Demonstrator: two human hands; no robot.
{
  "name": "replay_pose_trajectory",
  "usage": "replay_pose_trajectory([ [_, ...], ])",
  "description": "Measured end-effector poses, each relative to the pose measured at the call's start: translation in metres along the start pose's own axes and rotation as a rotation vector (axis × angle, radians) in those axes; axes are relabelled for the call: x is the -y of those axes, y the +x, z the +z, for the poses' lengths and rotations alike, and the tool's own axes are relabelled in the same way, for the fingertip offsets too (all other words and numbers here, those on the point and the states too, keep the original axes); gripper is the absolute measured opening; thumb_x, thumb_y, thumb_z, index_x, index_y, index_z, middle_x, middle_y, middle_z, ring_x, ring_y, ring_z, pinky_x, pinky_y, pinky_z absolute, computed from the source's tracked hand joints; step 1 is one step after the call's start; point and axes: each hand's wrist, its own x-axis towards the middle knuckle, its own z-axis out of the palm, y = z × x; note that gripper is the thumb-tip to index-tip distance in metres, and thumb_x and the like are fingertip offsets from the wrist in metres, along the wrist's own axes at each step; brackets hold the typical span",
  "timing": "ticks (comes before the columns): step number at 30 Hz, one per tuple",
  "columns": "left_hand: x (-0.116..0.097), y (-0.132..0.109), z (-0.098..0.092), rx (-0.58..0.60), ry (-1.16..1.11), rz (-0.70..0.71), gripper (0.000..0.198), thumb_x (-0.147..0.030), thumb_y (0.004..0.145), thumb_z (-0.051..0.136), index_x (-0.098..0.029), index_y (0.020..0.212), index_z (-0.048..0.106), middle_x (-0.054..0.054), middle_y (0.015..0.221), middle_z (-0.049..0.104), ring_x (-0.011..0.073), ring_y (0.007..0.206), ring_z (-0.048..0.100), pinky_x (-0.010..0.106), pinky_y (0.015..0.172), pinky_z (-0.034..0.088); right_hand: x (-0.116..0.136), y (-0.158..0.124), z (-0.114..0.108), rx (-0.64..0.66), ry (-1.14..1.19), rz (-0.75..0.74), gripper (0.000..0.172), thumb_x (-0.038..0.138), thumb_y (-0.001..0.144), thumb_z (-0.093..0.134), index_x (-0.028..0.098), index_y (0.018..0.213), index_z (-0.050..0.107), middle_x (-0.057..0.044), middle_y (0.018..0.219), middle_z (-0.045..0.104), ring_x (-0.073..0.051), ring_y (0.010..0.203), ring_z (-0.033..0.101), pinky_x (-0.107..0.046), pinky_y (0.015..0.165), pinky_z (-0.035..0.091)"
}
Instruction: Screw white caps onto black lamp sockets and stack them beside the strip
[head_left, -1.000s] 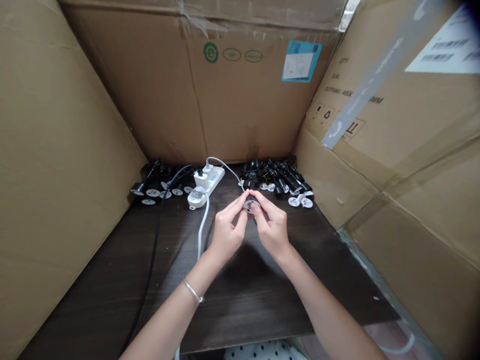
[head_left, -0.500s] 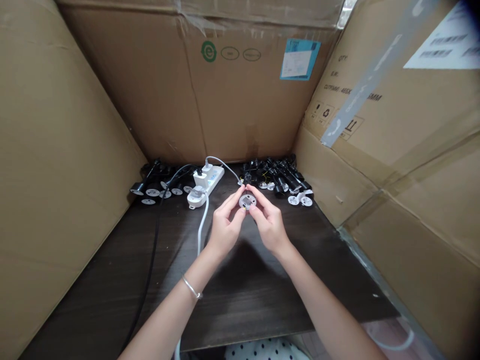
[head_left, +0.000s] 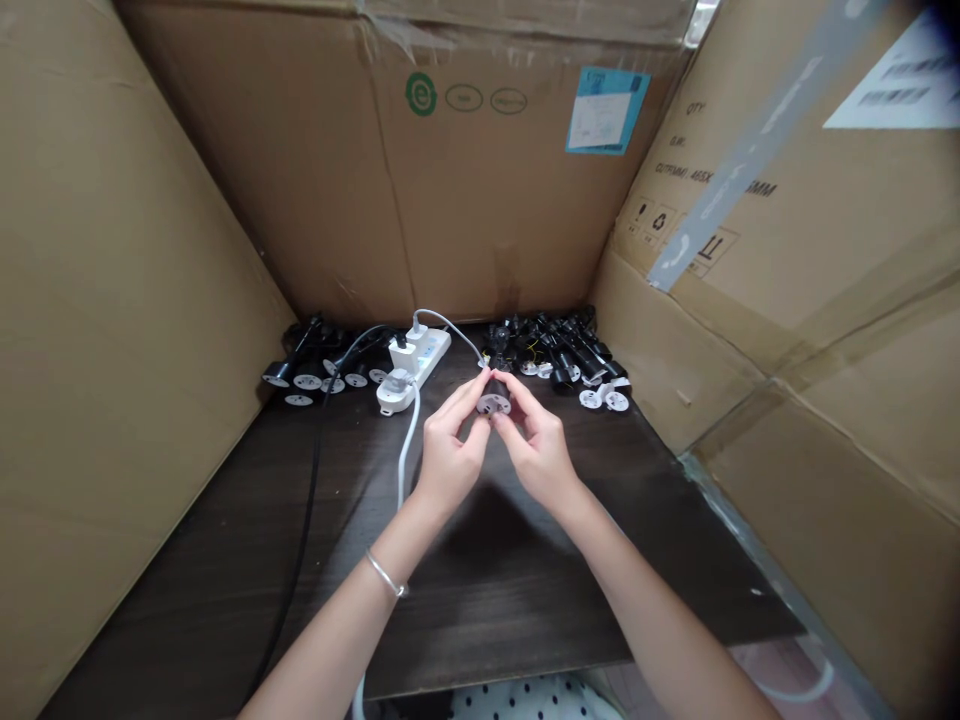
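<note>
Cardboard walls (head_left: 150, 300) hem in both sides

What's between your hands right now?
A white round disc backed by a black cylindrical part, held between the left hand and right hand. Where the hands grip them, both are covered from view.

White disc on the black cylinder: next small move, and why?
Probably press the white disc firmly onto the black cylinder and check that it sits flush. The left hand and right hand both pinch the pair at the fingertips, and I can't tell from this view whether it is fully seated.
</note>
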Motion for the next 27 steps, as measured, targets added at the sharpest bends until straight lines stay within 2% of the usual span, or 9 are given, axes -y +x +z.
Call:
replay_pose_trajectory([
  [8, -0.0038, 0.0003, -0.0021, 0.062, -0.238, -0.094, 0.043, -0.012, 0.081, 0.045, -0.018, 0.123, 0.052, 0.004, 0.129, 0.050, 0.0190, 0.119, 0.047, 0.032, 0.101, 0.040, 0.0013, 0.0022, -0.0029, 0.026, 0.094, 0.027, 0.042, 0.027, 0.083, 0.051, 0.023, 0.125, 0.043, -0.005, 0.117, 0.054, -0.017, 0.101, 0.056, -0.029, 0.087, 0.049],
  [17, -0.0027, 0.0011, -0.0009, 0.048, -0.020, 0.017, 0.039, -0.015, 0.083, 0.046, -0.018, 0.122, 0.053, 0.005, 0.126, 0.052, 0.0184, 0.117, 0.049, 0.034, 0.102, 0.039, 0.0008, 0.0019, -0.0017, -0.015, -0.034, 0.024, 0.040, 0.027, 0.083, 0.051, 0.022, 0.122, 0.044, -0.006, 0.111, 0.056, -0.016, 0.095, 0.057, -0.029, 0.082, 0.049],
  [22, -0.0041, 0.0001, 0.0007, 0.033, 0.036, 0.005, 0.038, -0.015, 0.082, 0.048, -0.016, 0.120, 0.055, 0.006, 0.123, 0.055, 0.0178, 0.112, 0.053, 0.032, 0.097, 0.043, -0.0002, 0.0013, -0.0037, -0.032, -0.135, 0.006, 0.039, 0.026, 0.082, 0.050, 0.021, 0.120, 0.044, -0.005, 0.108, 0.057, -0.015, 0.090, 0.058, -0.029, 0.081, 0.048],
  [27, -0.0017, -0.0012, 0.0007, 0.020, 0.034, 0.000, 0.036, -0.017, 0.083, 0.048, -0.016, 0.118, 0.057, 0.005, 0.118, 0.059, 0.0171, 0.105, 0.057, 0.031, 0.093, 0.046, 0.0003, 0.0013, -0.0041, -0.046, -0.183, 0.005, 0.037, 0.031, 0.081, 0.053, 0.020, 0.115, 0.045, -0.004, 0.096, 0.060, -0.014, 0.077, 0.057, -0.025, 0.069, 0.048],
])
